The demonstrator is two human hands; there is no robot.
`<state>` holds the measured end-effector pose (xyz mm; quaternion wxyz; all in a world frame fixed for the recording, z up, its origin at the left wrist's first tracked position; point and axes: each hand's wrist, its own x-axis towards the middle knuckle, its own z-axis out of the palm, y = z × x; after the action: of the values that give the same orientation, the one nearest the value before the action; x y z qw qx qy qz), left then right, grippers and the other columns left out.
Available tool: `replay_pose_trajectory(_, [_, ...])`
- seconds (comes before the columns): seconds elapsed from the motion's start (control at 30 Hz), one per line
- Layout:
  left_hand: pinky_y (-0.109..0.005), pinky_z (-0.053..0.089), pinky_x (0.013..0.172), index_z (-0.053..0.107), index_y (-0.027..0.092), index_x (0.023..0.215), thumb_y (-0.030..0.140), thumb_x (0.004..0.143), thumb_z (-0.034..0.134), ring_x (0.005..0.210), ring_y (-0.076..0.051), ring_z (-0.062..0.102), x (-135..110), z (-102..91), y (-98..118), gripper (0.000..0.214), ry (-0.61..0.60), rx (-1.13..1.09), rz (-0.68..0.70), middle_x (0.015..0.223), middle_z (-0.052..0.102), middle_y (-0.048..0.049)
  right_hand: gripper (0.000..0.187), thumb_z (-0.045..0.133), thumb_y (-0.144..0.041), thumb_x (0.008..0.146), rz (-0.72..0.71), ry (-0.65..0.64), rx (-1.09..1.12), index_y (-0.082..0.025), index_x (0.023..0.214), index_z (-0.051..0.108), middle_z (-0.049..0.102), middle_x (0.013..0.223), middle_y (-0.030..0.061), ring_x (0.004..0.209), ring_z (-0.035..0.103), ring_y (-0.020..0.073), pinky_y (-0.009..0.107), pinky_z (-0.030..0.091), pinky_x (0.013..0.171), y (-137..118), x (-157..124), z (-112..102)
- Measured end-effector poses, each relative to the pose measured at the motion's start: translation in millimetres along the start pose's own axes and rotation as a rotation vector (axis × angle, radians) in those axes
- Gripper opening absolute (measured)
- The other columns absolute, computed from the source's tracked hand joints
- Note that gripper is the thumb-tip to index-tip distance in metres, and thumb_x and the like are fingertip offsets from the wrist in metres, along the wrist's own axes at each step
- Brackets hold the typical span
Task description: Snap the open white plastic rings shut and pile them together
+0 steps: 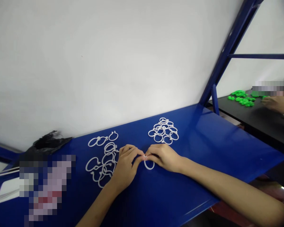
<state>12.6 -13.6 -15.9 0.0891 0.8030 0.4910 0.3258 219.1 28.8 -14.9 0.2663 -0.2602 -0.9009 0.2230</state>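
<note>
Both my hands meet over the middle of the blue table (pixel 203 148). My left hand (pixel 126 167) and my right hand (pixel 162 157) pinch the top of one white plastic ring (pixel 149 165) between their fingertips. The ring hangs just under my right fingers, close to the table top. Left of my left hand lies a loose pile of open white rings (pixel 103 157). Beyond my right hand sits a tighter cluster of white rings (pixel 164 130).
A black plastic bag (pixel 47 142) lies at the table's far left by the white wall. A blue frame post (pixel 227 53) rises at the right. On a black table (pixel 255 121) beyond it, another person's hand (pixel 278 103) rests near green plastic pieces (pixel 242 97).
</note>
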Motion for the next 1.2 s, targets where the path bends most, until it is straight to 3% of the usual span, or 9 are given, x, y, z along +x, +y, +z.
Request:
replay_pose_trajectory(0.17, [-0.039,0.041,0.086,0.062,0.023,0.083,0.032,0.094,0.054,0.088,-0.02,0.059,2,-0.9,-1,0.016,0.104,0.057,-0.093,0.084,0.069,0.0004,0.033,0.042,-0.034,0.104,0.026,0.089,-0.029,-0.017,0.121,0.065,0.067,0.115,0.0105,0.105,0.063,0.0196,0.034,0.051,0.093,-10,1,-2])
replay_pose_trajectory(0.33, [-0.037,0.045,0.08,0.06,0.023,0.081,0.039,0.096,0.047,0.082,-0.02,0.059,2,-3.2,1,0.025,0.084,0.013,-0.17,0.08,0.066,-0.0001,0.029,0.049,-0.031,0.101,-0.009,0.074,0.007,-0.017,0.12,0.065,0.071,0.099,0.0085,0.089,0.067,0.0185,0.031,0.054,0.082,-10,-1,0])
replay_pose_trajectory(0.5, [-0.032,0.049,0.078,0.061,0.024,0.089,0.042,0.094,0.053,0.082,-0.018,0.063,2,-4.0,3,0.02,0.041,-0.152,-0.147,0.085,0.067,0.0008,0.035,0.045,-0.027,0.102,0.031,0.185,0.01,-0.015,0.132,0.059,0.073,0.102,0.0101,0.086,0.069,0.0179,0.031,0.055,0.079,-5,-3,2])
replay_pose_trajectory(0.6, [-0.031,0.05,0.077,0.061,0.024,0.084,0.04,0.092,0.056,0.079,-0.017,0.063,2,-4.0,3,0.019,0.033,-0.173,-0.151,0.082,0.067,0.0017,0.037,0.045,-0.026,0.102,0.007,0.198,0.037,-0.015,0.135,0.057,0.074,0.102,0.0094,0.083,0.07,0.0166,0.029,0.055,0.078,-4,-4,1])
replay_pose_trajectory(0.73, [-0.033,0.049,0.08,0.061,0.024,0.08,0.041,0.091,0.057,0.076,-0.017,0.063,1,-2.8,2,0.02,0.048,-0.151,-0.148,0.077,0.067,0.0028,0.034,0.043,-0.027,0.103,-0.052,0.144,0.04,-0.016,0.129,0.061,0.073,0.103,0.0093,0.084,0.068,0.016,0.028,0.053,0.077,-3,-3,0])
replay_pose_trajectory(0.93, [-0.034,0.046,0.079,0.061,0.024,0.078,0.041,0.089,0.061,0.079,-0.019,0.061,-1,-0.2,2,0.019,0.042,-0.101,-0.099,0.079,0.067,0.0017,0.033,0.038,-0.023,0.104,-0.116,-0.035,-0.063,-0.014,0.107,0.069,0.066,0.078,0.0056,0.067,0.058,0.0142,0.025,0.046,0.063,-8,-4,0])
replay_pose_trajectory(1.2, [-0.037,0.043,0.081,0.062,0.024,0.079,0.034,0.092,0.056,0.081,-0.019,0.059,-3,3.4,-2,0.017,-0.055,0.001,-0.041,0.08,0.068,0.0008,0.03,0.037,-0.016,0.102,-0.241,-0.069,-0.27,-0.011,0.11,0.066,0.065,0.078,0.0075,0.069,0.056,0.0175,0.029,0.046,0.063,-6,-8,2])
